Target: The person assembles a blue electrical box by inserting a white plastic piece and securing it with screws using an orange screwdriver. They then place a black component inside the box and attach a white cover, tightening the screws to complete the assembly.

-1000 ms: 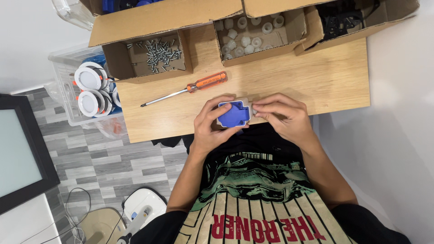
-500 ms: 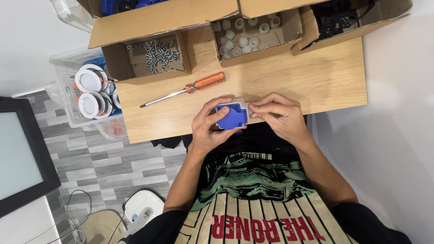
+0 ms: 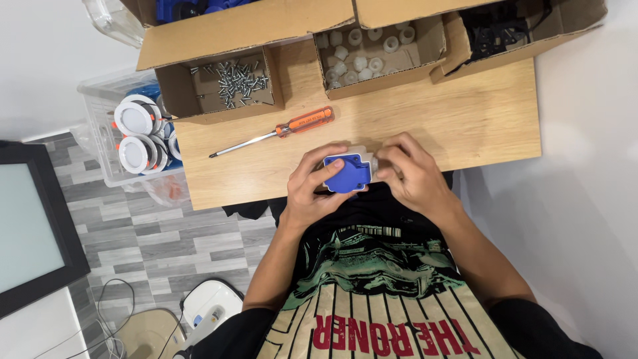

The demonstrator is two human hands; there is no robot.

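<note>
A small blue plastic part point(image 3: 347, 173) with a white piece at its right side sits between both hands, just over the near edge of the wooden table point(image 3: 458, 119). My left hand point(image 3: 312, 189) wraps around its left side and underside. Fingers of my right hand point(image 3: 412, 176) pinch the white piece at the part's right end. An orange-handled screwdriver point(image 3: 279, 131) lies on the table just beyond my left hand, untouched.
Open cardboard boxes line the table's far edge: one with screws point(image 3: 236, 80), one with white round pieces point(image 3: 365, 53), one with black parts point(image 3: 498, 26). A clear bin of white round fittings point(image 3: 136, 136) stands left of the table. A dark monitor point(image 3: 33, 233) sits at the far left.
Both hands stay on the blue part. They and the part sit marginally lower and closer to the table's near edge; the right fingers have shifted a little on the white piece.
</note>
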